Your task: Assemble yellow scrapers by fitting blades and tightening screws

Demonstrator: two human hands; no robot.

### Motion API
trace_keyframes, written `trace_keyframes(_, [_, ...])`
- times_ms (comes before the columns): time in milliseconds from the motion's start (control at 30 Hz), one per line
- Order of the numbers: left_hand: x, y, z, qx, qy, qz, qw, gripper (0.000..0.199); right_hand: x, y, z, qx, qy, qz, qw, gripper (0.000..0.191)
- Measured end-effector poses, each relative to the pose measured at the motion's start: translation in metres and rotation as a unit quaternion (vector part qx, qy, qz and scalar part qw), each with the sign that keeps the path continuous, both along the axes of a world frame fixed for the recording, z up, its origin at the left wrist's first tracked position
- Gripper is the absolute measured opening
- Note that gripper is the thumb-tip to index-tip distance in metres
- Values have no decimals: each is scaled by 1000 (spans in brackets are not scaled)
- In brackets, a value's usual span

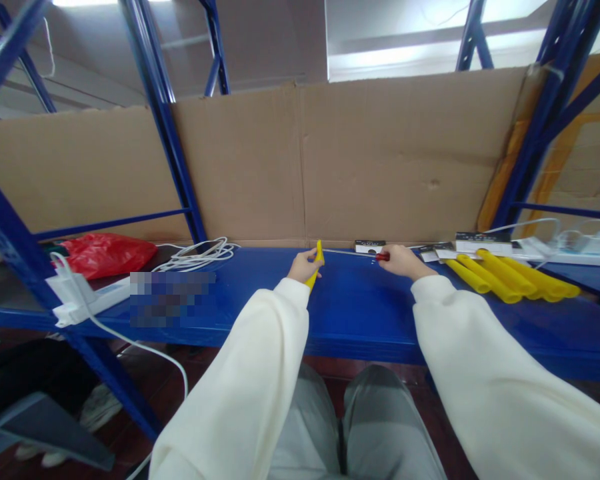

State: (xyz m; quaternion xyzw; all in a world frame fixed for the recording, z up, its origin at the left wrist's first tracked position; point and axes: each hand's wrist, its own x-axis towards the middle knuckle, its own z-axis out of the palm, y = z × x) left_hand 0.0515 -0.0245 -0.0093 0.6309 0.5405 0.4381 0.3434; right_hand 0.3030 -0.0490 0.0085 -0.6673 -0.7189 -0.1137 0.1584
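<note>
My left hand (305,267) is closed around a narrow yellow piece (319,252) that tapers to a point at the top. My right hand (401,261) grips the red handle of a screwdriver-like tool (381,257). Its long thin shaft runs left towards the yellow piece; whether the tip touches it I cannot tell. Both hands are just above the blue shelf top (360,313). Behind the right hand, a small black-and-white box or card (370,247) lies by the cardboard.
Several yellow tubes (510,277) lie at the right beside black-and-white packaging (483,241). On the left are a red plastic bag (110,255), a coiled white cable (200,253) and a white power strip (110,295). A cardboard wall (380,160) and blue posts (165,133) stand behind.
</note>
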Motion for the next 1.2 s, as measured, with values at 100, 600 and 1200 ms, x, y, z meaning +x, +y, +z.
trace_keyframes(100, [0, -1, 1, 4, -1, -3, 1000, 61, -2, -2, 1, 12, -11, -7, 1000, 15])
trace_keyframes(600, [-1, 3, -1, 10, -4, -11, 1000, 61, -6, -5, 2, -34, -30, -34, 998, 20])
trace_keyframes(1200, [0, 2, 0, 4, 1, -13, 1000, 63, -9, -9, 5, -45, 1, -59, 997, 22])
